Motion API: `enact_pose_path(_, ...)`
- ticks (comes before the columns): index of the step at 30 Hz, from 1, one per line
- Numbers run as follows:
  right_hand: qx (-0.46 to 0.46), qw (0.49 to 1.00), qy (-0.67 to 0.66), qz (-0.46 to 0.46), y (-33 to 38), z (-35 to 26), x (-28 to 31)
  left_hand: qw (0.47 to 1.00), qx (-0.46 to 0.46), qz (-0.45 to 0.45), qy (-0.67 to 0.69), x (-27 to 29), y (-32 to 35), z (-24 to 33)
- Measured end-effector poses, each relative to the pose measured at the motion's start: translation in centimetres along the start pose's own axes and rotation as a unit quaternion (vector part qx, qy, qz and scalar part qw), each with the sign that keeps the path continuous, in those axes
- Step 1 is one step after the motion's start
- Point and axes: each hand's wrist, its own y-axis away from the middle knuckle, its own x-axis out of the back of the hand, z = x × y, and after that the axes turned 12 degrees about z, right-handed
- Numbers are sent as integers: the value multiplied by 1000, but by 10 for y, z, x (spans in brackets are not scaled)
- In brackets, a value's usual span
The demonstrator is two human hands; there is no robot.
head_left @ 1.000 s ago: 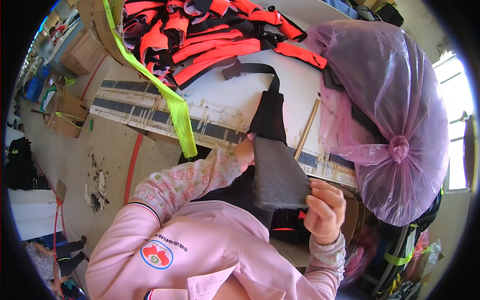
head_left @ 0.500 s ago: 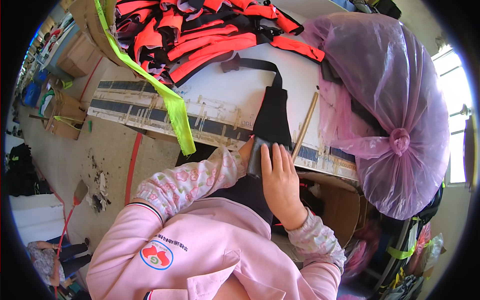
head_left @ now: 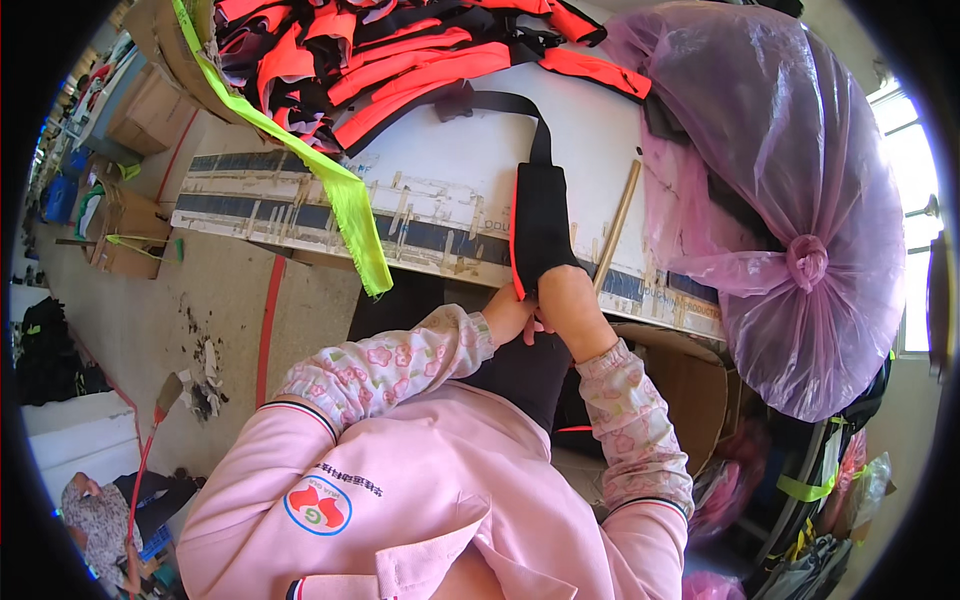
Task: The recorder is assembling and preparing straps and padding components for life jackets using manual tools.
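A black fabric belt (head_left: 541,215) with an orange edge lies over the front of the table. Its narrower strap (head_left: 541,140) curves away across the white tabletop. At the belt's near end, my left hand (head_left: 508,312) grips the left edge, with its fingers mostly hidden. My right hand (head_left: 566,296) is bent downward over the same end, closed, its fingertips tucked beneath. The hands almost touch, just off the table's front edge.
Orange and black fabric pieces (head_left: 400,75) are heaped at the back. A yellow-green strip (head_left: 345,205) hangs at the left. A wooden stick (head_left: 618,225) lies right of the belt, near a large tied pink plastic bag (head_left: 800,200). Another person (head_left: 105,525) is at far lower left.
My right hand has gone from lying flat on the belt's dark near end to curling down around it. The belt has turned, showing its orange edge, and the dark grey patch is no longer visible.
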Motion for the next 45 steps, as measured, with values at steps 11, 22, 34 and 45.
enact_pose_path(11, 41, 997, -56, 39, 21, -39, 1, 989, -3, 85, 121, 6, 8, -41)
enact_pose_path(22, 32, 952, -99, 287, -2, -21, -114, 996, 10, 27, 86, 23, -15, -72)
enact_pose_path(34, -28, 879, -112, 462, -46, -9, -167, 999, 6, 38, 38, 18, -1, -46)
enact_pose_path(45, -149, 970, -172, 90, 17, -70, -37, 911, -72, -53, -403, 53, 5, -17)
